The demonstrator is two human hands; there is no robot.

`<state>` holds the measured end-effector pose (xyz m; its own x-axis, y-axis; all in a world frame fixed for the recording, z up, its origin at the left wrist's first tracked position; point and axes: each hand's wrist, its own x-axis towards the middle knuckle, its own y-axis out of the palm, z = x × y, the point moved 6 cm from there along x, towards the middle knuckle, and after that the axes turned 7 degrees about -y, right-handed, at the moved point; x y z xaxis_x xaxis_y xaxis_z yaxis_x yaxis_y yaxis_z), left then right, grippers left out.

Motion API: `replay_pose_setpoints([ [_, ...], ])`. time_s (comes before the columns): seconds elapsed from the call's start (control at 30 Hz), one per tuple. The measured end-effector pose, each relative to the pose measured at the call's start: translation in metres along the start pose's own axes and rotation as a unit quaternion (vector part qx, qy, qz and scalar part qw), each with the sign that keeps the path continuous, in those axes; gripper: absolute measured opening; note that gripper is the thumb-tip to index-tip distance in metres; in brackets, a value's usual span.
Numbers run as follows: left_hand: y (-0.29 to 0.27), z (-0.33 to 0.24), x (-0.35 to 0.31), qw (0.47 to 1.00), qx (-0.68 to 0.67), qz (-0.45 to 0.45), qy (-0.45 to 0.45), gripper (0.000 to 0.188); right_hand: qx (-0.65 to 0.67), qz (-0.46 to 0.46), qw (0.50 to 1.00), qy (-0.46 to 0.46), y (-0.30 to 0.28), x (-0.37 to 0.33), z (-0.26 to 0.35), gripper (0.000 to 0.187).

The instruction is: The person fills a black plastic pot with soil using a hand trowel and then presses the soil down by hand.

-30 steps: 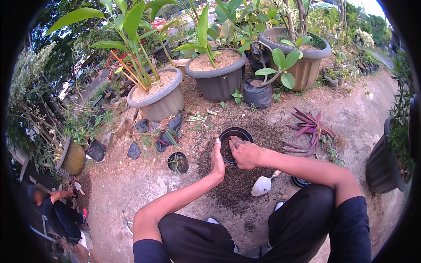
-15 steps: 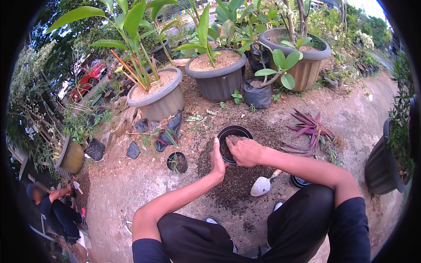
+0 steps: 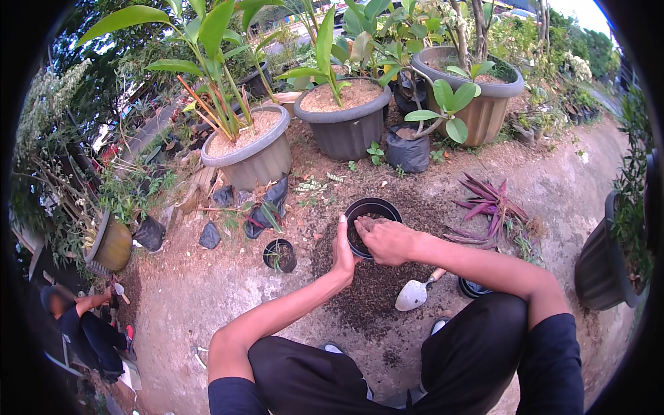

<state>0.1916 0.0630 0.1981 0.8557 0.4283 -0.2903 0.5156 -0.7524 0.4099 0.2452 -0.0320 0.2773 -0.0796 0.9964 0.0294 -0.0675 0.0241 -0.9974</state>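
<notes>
A round black plant pot [image 3: 391,206] with dark soil inside stands on the ground in front of me. My left hand [image 3: 344,253] cups its left side, thumb pointing up along the rim. Reaching in from the right, my right hand [image 3: 384,239] has its fingers bent and close together on the soil; the fingertips are partly hidden. Loose dark soil [image 3: 360,301] is spread around the pot. A trowel [image 3: 413,294] with a pale, dirty blade and wooden handle lies to the right. Left of my left hand is a small black pot [image 3: 279,256] with a little plant.
Purple-leaved plants [image 3: 491,206] lie on the ground at right. Another black pot [image 3: 473,286] sits by my right knee. Large potted plants, including a grey pot [image 3: 249,163], line the back. A big dark pot [image 3: 600,266] stands far right. At lower left, another person [image 3: 86,328] crouches with a trowel.
My right hand has shifted very slightly left inside the pot. My left hand stays against its side. The red car at the far left has mostly gone from view.
</notes>
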Motion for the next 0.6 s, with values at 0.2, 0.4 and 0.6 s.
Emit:
replay_pose_setpoints([
  [0.2, -0.001, -0.005, 0.002, 0.999, 0.038, -0.028, 0.027, 0.077, 0.022, -0.003, 0.999, -0.026, 0.010, -0.002, -0.011, 0.072],
  [0.4, -0.006, -0.008, 0.002, 0.999, 0.012, 0.002, 0.050, 0.074, 0.007, 0.037, 0.999, -0.013, 0.002, 0.001, -0.004, 0.077],
  [0.6, -0.014, -0.015, 0.016, 0.997, 0.066, 0.016, 0.047, 0.061, -0.067, 0.002, 0.997, -0.038, -0.004, 0.001, 0.004, 0.083],
])
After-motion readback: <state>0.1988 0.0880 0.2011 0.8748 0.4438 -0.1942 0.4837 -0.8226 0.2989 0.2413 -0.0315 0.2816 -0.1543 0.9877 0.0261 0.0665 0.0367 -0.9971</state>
